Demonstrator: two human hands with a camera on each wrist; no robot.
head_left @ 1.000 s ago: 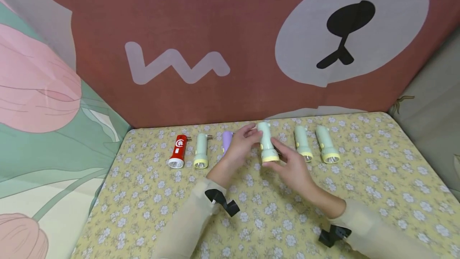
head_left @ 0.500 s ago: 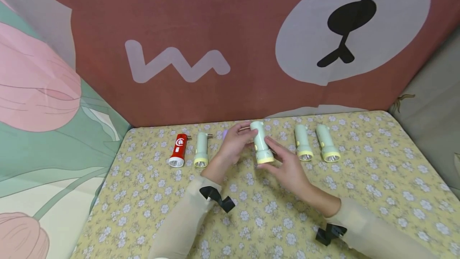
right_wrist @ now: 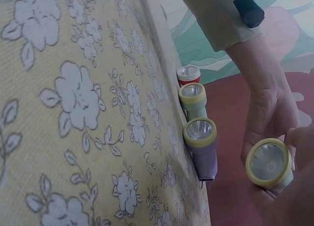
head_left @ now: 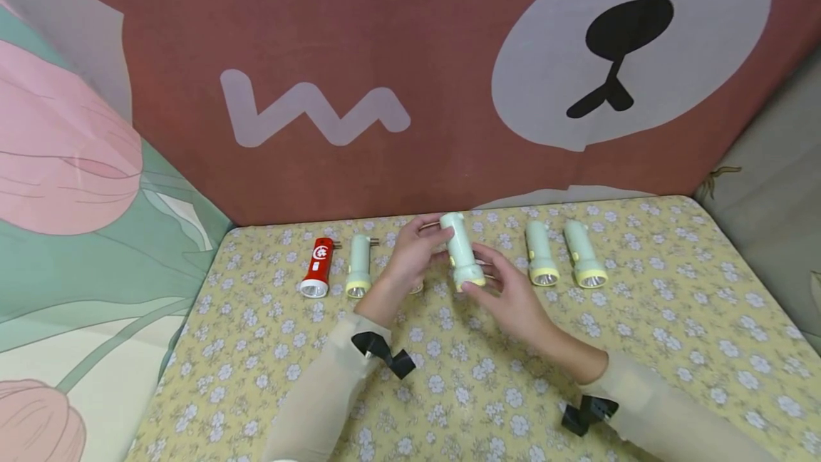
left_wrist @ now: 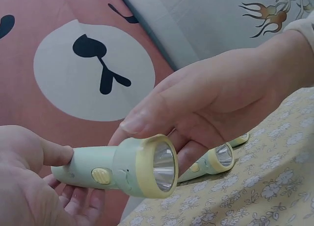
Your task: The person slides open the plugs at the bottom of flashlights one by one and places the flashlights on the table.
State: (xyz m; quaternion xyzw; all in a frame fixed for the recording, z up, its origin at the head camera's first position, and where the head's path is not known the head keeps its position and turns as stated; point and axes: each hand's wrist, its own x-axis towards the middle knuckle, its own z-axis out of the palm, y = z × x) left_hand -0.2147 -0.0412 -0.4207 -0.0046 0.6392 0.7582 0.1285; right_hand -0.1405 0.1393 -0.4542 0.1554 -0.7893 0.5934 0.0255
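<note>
A pale green flashlight with a yellow rim is held up off the table between both hands, tilted with its lens end toward me. My left hand grips the tail end, thumb on top in the left wrist view. At the head end, my right hand has its thumb by the rim and its fingers behind. The left wrist view shows the yellow switch on the flashlight's side. Mostly hidden behind my left hand in the head view, a purple flashlight lies on the table.
To the left lie a red flashlight and a green flashlight, prongs sticking out near their tails. Two more green ones, a nearer flashlight and an outer flashlight, lie right. A printed fabric wall rises behind the flowered tablecloth.
Both hands have shifted left with the green flashlight, covering more of the purple one. My right thumb has moved up onto the head's rim.
</note>
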